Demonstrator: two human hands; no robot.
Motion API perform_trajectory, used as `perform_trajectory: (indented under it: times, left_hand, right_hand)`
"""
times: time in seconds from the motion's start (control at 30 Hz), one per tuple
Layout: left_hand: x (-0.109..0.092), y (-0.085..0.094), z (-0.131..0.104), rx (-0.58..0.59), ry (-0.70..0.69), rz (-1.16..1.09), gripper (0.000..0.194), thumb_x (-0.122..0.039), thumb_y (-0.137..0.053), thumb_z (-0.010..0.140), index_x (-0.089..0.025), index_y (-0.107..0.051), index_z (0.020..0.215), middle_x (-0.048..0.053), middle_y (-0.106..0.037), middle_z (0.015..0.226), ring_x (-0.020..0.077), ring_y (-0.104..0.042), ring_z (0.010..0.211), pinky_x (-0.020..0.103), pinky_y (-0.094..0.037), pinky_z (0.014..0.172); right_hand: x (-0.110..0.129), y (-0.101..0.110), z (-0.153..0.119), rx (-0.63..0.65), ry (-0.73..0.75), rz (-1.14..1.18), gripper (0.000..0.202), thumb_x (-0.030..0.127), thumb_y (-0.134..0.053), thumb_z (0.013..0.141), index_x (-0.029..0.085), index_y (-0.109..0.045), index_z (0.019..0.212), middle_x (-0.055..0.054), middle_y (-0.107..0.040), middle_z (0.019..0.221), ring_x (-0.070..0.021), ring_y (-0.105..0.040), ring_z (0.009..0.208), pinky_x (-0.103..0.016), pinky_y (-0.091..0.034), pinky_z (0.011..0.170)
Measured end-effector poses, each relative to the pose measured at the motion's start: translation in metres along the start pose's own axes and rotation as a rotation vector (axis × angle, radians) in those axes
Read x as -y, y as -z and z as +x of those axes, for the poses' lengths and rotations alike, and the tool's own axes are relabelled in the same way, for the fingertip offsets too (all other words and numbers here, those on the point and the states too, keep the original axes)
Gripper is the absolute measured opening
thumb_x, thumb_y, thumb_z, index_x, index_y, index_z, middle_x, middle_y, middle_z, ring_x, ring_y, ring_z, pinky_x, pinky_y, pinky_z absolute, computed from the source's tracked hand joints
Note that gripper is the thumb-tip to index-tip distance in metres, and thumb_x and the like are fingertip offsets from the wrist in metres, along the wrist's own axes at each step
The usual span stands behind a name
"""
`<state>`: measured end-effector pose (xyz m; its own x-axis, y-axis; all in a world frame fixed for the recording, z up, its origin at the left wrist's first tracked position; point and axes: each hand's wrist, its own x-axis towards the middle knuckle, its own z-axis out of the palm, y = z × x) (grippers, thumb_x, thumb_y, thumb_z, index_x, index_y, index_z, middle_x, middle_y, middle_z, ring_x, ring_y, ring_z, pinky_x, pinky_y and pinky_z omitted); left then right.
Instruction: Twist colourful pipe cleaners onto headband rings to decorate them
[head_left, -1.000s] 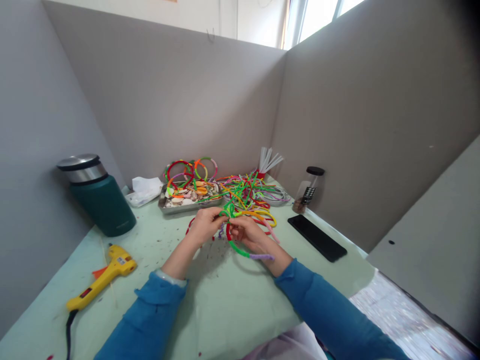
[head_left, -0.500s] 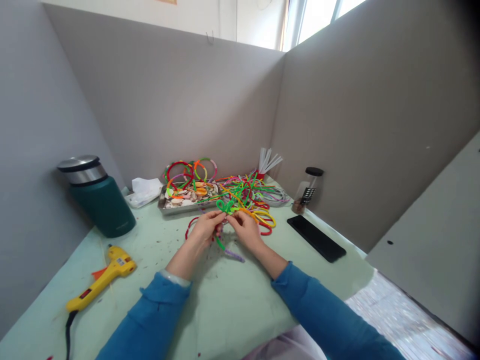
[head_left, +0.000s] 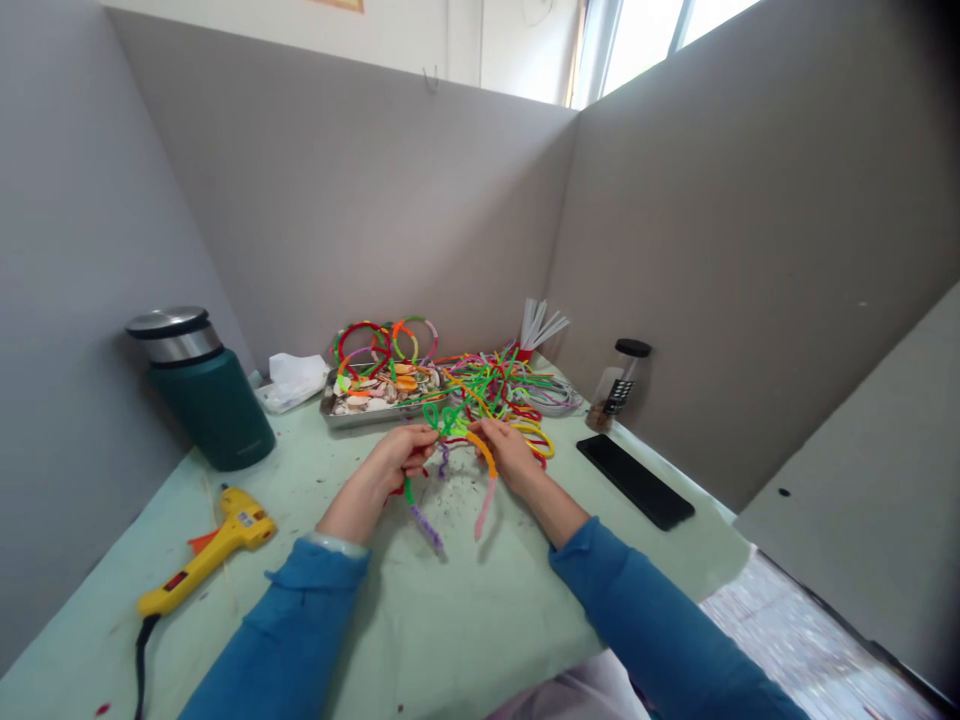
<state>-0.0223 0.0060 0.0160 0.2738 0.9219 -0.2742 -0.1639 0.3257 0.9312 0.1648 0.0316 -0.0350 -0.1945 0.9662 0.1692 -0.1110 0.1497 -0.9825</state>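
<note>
You are holding a multicoloured pipe-cleaner band (head_left: 454, 432) just above the pale green tabletop (head_left: 442, 620), in front of the metal tray (head_left: 367, 420) and the pipe-cleaner tangle (head_left: 499, 385). Your left hand (head_left: 391, 460) is pinching it beside the upright green loops (head_left: 448, 420), a green-and-purple end (head_left: 424, 525) hanging below. Your right hand (head_left: 506, 455) is pinching near the orange section (head_left: 489, 462), whose pink tip (head_left: 484, 515) is drooping. The yellow glue gun (head_left: 210, 552) is lying well to the left, the teal tumbler (head_left: 214, 410) standing beyond it.
</note>
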Motion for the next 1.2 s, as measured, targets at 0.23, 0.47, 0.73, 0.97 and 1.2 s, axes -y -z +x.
perform_trajectory:
  times: [0.23, 0.47, 0.73, 0.97, 1.2]
  left_hand:
    - [0.015, -0.015, 0.004, -0.045, -0.031, 0.246, 0.027, -0.035, -0.069, 0.066, -0.017, -0.049, 0.067, -0.007, -0.043, 0.049, 0.0012, -0.019, 0.031, 0.020, -0.010, 0.035]
    - [0.022, -0.026, 0.004, -0.134, -0.251, 0.508, 0.036, -0.049, -0.067, 0.064, -0.016, -0.054, 0.057, -0.007, -0.036, 0.045, 0.0041, -0.023, 0.037, 0.023, -0.014, 0.039]
    - [0.022, -0.027, 0.005, -0.136, -0.231, 0.452, 0.036, -0.047, -0.067, 0.065, -0.017, -0.050, 0.055, -0.006, -0.038, 0.044, 0.0037, -0.025, 0.035, 0.022, -0.014, 0.036]
    - [0.029, -0.023, 0.010, -0.114, -0.177, 0.352, 0.030, -0.042, -0.070, 0.064, -0.016, -0.055, 0.066, -0.005, -0.046, 0.048, 0.0034, -0.026, 0.032, 0.022, -0.020, 0.034]
    - [0.031, -0.029, 0.011, -0.194, -0.250, 0.499, 0.030, -0.043, -0.066, 0.065, -0.015, -0.056, 0.061, -0.005, -0.043, 0.046, 0.0046, -0.028, 0.037, 0.021, -0.018, 0.037]
  right_hand:
    - [0.010, -0.006, -0.008, 0.132, 0.063, -0.060, 0.024, 0.040, -0.068, 0.069, 0.018, -0.059, 0.072, 0.003, -0.059, 0.060, -0.0084, -0.046, 0.044, -0.022, -0.036, 0.043]
    - [0.019, -0.003, -0.009, 0.131, -0.134, 0.100, 0.021, 0.033, -0.068, 0.068, 0.016, -0.056, 0.067, 0.002, -0.059, 0.053, -0.0068, -0.043, 0.038, -0.020, -0.034, 0.038]
    - [0.018, 0.000, -0.009, 0.150, -0.195, 0.170, 0.025, 0.038, -0.068, 0.070, 0.017, -0.055, 0.070, 0.002, -0.056, 0.054, -0.0068, -0.045, 0.039, -0.019, -0.035, 0.037]
    - [0.012, -0.002, -0.007, 0.000, 0.012, -0.095, 0.024, 0.040, -0.065, 0.070, 0.018, -0.055, 0.067, 0.006, -0.047, 0.054, -0.0085, -0.041, 0.045, -0.022, -0.032, 0.042]
    - [0.012, -0.004, -0.008, 0.054, 0.119, -0.134, 0.022, 0.038, -0.062, 0.071, 0.019, -0.052, 0.067, 0.006, -0.043, 0.056, -0.0091, -0.037, 0.051, -0.022, -0.029, 0.048]
